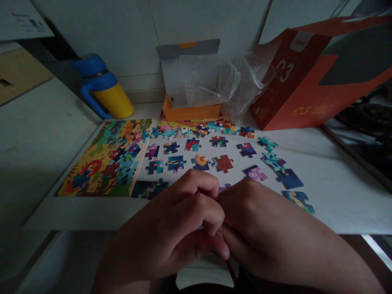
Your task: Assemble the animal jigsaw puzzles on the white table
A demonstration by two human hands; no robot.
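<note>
My left hand (183,220) and my right hand (249,216) are pressed together at the table's front edge, fingers curled. Whatever lies between them, if anything, is hidden. A thin reddish strip (230,269) shows just below the fingers; I cannot tell whether they hold it. Beyond the knuckles, loose jigsaw pieces are spread over the white tabletop, among them a brown piece (223,163), an orange-and-blue piece (201,162) and a purple piece (255,173). A few joined pieces (149,188) lie left of my left hand. Another piece (225,187) is partly covered by my hands.
At the left lies a colourful picture sheet (92,163) with pieces on it. Behind stand a blue-and-yellow flask (113,98), an opened orange box (192,112) with clear plastic wrap (211,77), and a large red-orange box (306,90). More pieces (289,178) curve along the right.
</note>
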